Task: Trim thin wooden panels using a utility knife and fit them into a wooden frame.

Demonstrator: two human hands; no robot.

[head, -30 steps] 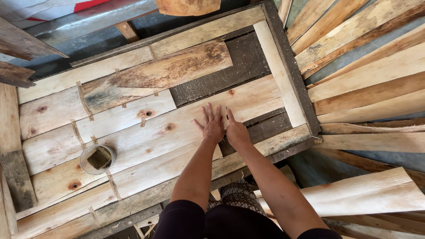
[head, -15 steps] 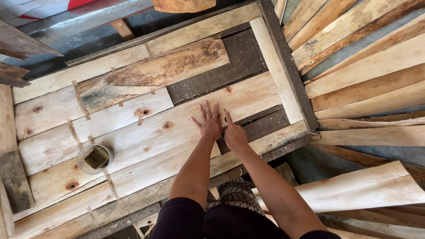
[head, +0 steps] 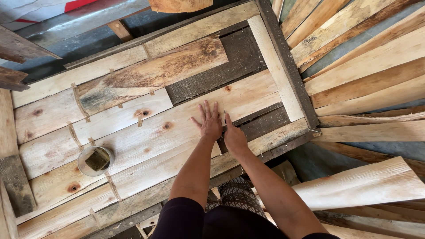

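Note:
My left hand (head: 209, 121) lies flat, fingers spread, on a long pale plank (head: 146, 132) with dark knots. That plank rests among other boards inside a dark wooden frame (head: 287, 62). My right hand (head: 233, 135) is pressed against the plank's lower edge beside the left hand, index finger pointing up, fingers partly curled. I see nothing held in either hand. Thin wooden slivers sit in the gaps between the boards.
A small round tin (head: 95, 160) with a dark block inside sits on the boards at lower left. Loose pale planks (head: 367, 71) fan out to the right, and another board (head: 358, 183) lies at lower right. Dark boards (head: 15, 57) lie at far left.
Both hands stay together on the plank. The view has shifted slightly; the hands sit a little higher in it. The boards look unmoved.

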